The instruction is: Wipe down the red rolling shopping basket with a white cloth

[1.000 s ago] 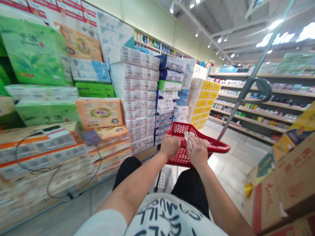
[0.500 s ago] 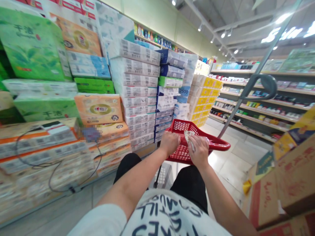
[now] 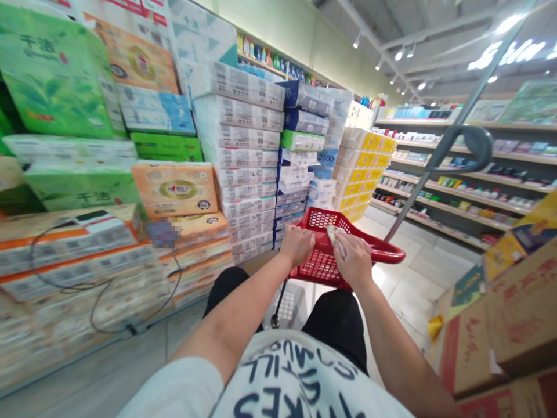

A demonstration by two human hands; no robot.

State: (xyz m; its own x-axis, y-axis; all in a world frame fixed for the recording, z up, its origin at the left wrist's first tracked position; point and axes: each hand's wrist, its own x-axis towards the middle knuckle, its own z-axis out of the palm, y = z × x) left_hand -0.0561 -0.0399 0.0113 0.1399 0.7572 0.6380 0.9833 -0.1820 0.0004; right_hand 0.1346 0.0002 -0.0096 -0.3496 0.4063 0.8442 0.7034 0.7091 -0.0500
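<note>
A red plastic shopping cart [image 3: 325, 268] with a perforated basket stands right in front of my legs. My left hand [image 3: 297, 246] is closed round the left part of its red handle bar. On the bar's right half lies my right hand [image 3: 354, 261], fingers curled over a crumpled whitish cloth or tissue [image 3: 334, 237] that is pressed against the handle. Much of the cloth is hidden under the fingers, so its exact kind is unclear. A grey pole with a looped hook [image 3: 462, 152] rises from behind the cart's right side.
Stacked tissue packs [image 3: 248, 139] line the left side, with a thin black cable [image 3: 93, 310] hanging over the lower ones. Cardboard boxes [image 3: 522, 307] are piled close on the right. Shelves of small goods [image 3: 470, 186] stand beyond. Pale floor tiles [image 3: 404, 296] run between.
Both hands stay on the handle, with the cloth still under the right one. The hands and cart sit slightly higher in view, and the surroundings have shifted a little.
</note>
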